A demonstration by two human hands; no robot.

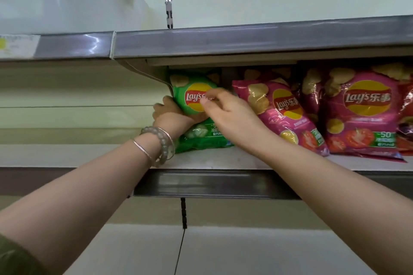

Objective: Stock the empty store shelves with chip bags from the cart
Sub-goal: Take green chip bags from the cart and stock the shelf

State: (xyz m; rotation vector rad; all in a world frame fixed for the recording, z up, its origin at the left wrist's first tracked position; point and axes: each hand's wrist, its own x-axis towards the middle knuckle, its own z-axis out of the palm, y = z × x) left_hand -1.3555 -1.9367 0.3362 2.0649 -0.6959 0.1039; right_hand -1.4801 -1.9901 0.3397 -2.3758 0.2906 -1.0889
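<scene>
- While a person stocks it, the shelf (212, 159) holds pink chip bags (362, 114) right of the grip.
- Green chip bag (201, 140), upright between the hands: likely light, puffy, slick, crushable.
- Left hand (166, 113) clasps its edge, right hand (230, 116) pinches its face; seams suit best.

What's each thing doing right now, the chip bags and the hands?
green Lay's bag: standing on the shelf, both hands on it.
left hand: grips the bag's left edge.
right hand: curled fingers on its front.
pink Lay's bags: standing, one tilted.
</scene>
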